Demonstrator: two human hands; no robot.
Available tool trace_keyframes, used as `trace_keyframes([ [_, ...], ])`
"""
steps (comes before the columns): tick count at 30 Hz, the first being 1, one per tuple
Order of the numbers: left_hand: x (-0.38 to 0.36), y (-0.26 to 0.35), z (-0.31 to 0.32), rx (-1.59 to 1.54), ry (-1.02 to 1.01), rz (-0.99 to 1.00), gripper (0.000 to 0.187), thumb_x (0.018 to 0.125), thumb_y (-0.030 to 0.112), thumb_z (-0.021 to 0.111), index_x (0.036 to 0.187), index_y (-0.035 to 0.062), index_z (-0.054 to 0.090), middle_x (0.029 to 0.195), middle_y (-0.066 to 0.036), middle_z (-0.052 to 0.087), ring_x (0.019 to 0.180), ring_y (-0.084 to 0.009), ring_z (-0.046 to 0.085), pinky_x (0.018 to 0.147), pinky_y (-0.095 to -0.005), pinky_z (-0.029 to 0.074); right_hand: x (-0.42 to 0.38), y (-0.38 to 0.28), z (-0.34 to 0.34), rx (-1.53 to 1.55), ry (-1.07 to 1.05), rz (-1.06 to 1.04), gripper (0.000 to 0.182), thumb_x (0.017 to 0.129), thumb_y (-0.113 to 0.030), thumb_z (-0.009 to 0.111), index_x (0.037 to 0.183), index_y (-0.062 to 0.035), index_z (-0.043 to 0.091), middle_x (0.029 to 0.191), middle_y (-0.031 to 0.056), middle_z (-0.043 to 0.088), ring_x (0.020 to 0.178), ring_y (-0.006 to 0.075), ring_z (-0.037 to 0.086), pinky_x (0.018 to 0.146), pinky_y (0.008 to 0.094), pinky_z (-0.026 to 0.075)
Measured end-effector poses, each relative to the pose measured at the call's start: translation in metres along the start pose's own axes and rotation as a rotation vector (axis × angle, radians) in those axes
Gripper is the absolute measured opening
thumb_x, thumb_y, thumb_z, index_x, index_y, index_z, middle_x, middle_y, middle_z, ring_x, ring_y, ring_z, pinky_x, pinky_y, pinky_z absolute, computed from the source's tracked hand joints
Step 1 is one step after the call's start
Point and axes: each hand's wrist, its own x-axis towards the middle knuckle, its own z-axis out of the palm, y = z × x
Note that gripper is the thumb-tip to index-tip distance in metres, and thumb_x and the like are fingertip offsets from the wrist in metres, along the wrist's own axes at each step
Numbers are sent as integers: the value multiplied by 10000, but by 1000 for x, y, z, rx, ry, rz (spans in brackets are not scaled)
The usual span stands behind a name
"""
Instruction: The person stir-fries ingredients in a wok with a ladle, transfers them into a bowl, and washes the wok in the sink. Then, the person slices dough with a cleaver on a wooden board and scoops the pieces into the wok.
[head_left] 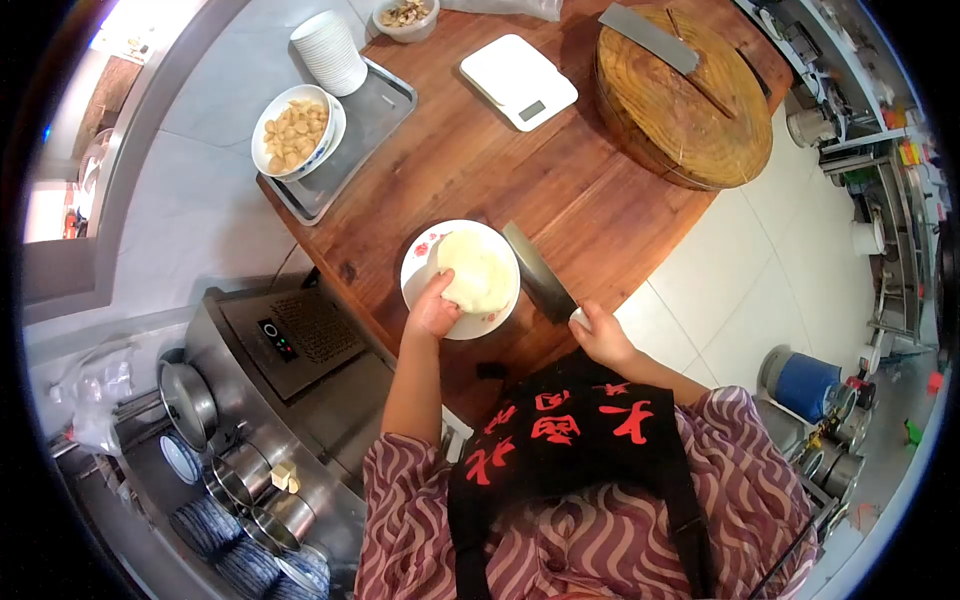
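In front of me on the wooden table is a white plate [414, 262] with red flower patterns. A smooth, pale yellow, rounded piece of food [475, 275] covers most of it. My left hand [436, 306] grips the near left side of this piece, thumb on top and the other fingers largely hidden. To the right, my right hand [600, 335] is closed round the light handle of a cleaver [538, 270]. Its broad dark blade slants up and left, its far end close to the plate's right rim.
A white kitchen scale [505, 75] and a thick round chopping block [690, 120] bearing another cleaver [645, 37] stand farther back. At left, a metal tray [375, 125] holds stacked white dishes [328, 52] and a bowl of tan chunks [295, 135]. Steel equipment [290, 330] adjoins the table.
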Motion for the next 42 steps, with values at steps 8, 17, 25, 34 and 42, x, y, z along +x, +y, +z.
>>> trace_keyframes([
  [8, 13, -15, 6, -322, -161, -56, 493, 889, 202, 504, 1328, 44, 342, 1299, -162, 447, 1207, -337, 426, 1024, -500, 329, 1, -1, 2, -22, 5, 20, 321, 838, -236, 564, 1083, -46, 485, 876, 267, 589, 845, 436, 575, 708, 464, 474],
  [17, 17, -14, 0, -67, -249, 52, 519, 857, 127, 512, 1328, 11, 328, 1306, -139, 449, 1197, -329, 446, 1008, -488, 356, 8, -2, -1, -56, -25, 29, 339, 828, -204, 580, 1094, -10, 497, 901, 251, 590, 870, 404, 583, 724, 426, 473],
  [25, -13, 4, -22, -106, -366, 130, 563, 857, 148, 504, 1356, 3, 287, 1337, -151, 416, 1216, -342, 420, 1023, -482, 329, -5, 13, -35, -155, 48, -79, 333, 814, -206, 589, 1089, -45, 495, 805, 228, 599, 769, 393, 598, 674, 439, 492],
  [34, -83, 30, -13, -20, -333, 500, 586, 889, 199, 408, 1392, -6, 186, 1405, -182, 307, 1294, -356, 309, 1069, -514, 251, -7, -20, -46, -526, -271, -798, 174, 783, -153, 543, 948, -100, 530, 707, 79, 528, 658, 272, 577, 549, 369, 494],
  [42, -118, 9, -33, -130, -264, 544, 605, 878, 210, 467, 1387, 14, 206, 1391, -182, 322, 1276, -355, 334, 1048, -518, 284, 10, -39, 2, -712, -118, -960, 99, 720, -115, 521, 815, -112, 496, 644, 40, 472, 580, 196, 541, 445, 322, 462],
])
